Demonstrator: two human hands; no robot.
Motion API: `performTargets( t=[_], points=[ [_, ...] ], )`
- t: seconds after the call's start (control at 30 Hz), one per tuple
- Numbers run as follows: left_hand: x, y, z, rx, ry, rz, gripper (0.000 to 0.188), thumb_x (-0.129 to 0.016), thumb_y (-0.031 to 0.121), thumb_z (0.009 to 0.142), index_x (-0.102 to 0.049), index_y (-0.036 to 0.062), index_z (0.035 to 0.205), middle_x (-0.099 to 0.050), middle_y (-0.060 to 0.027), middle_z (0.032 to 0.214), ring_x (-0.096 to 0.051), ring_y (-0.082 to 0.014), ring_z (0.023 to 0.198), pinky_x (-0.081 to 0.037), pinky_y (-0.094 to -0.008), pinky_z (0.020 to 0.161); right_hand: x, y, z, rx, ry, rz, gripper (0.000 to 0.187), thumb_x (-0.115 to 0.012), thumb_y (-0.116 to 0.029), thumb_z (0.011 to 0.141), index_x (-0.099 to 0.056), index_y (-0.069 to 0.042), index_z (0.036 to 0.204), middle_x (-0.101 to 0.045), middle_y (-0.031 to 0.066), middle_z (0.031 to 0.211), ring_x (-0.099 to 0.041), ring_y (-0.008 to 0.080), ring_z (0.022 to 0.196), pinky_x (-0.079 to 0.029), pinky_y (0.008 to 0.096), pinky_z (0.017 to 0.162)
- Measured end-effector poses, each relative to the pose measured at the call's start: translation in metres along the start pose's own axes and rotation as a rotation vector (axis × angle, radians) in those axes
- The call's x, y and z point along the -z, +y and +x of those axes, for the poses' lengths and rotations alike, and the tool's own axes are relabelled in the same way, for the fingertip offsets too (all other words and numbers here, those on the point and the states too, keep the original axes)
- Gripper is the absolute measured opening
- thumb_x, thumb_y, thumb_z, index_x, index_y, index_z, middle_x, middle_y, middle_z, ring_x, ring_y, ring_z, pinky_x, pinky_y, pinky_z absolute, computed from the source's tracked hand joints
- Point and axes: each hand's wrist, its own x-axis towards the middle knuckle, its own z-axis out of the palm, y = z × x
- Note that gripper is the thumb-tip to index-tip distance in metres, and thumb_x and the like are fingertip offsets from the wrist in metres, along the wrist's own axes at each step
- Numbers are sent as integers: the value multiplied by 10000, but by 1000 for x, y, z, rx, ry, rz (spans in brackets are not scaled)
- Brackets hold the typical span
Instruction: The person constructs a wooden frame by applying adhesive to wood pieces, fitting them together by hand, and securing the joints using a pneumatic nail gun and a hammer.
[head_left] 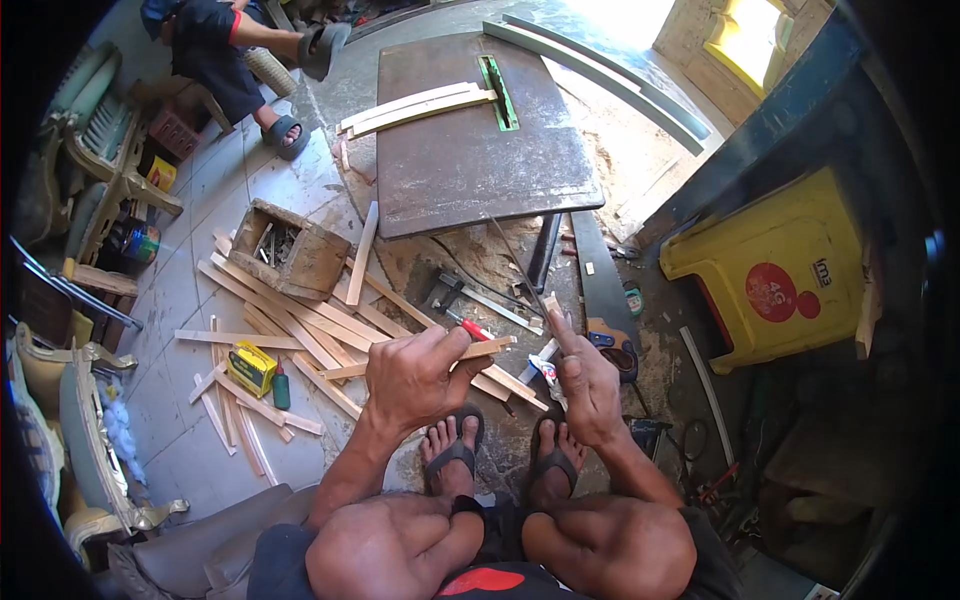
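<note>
Item: thin wooden strip (480,350), pinched in left hand (415,375); thin rod-like tool (520,268), clenched in right hand (588,385), pointing to 11 o'clock. Loose slats (285,325) are scattered at 9 o'clock; assembly is judged barely begun.

The location is a small woodworking shop with a tiled and bare concrete floor. A table saw (478,130) with a green blade insert stands at centre; cut wooden strips (415,107) lie on its metal top. Sawdust covers the ground around its base. More offcuts (290,335) lie scattered on the floor beside a wooden box of hardware (287,247). A handsaw (600,285) rests nearby. Carved chair frames (85,130) stand at the left edge.
</note>
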Motion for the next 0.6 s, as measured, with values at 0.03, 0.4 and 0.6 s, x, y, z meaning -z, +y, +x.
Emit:
performTargets(
  t=[0.03,0.4,0.6],
  points=[
    [-1,0,-1,-12,7,-10,277,-806,395,885,-688,147,924,-593,-47,692,-648,-277,550,-466,-406,470,-6,-2,3,58,26,-28,512,-487,-301,1120,-507,-36,1557,-630,204,1042,-635,315,859,-504,398,818],
    [-24,-25,-9,124,219,-211,206,-838,219,851,-776,97,1005,-731,-150,776,-741,-337,671,-565,-420,574,-15,-22,-1,268,-51,-174,534,-677,-266,1010,-599,-51,1493,-563,127,783,-578,289,593,-463,400,554],
    [-18,-7,-8,255,47,-534,300,-826,291,918,-729,51,1071,-732,-172,794,-763,-345,728,-556,-397,607,-2,-18,6,223,-12,-249,531,-674,-281,1010,-607,-56,1485,-535,122,752,-556,281,590,-441,415,544]
  ],
)
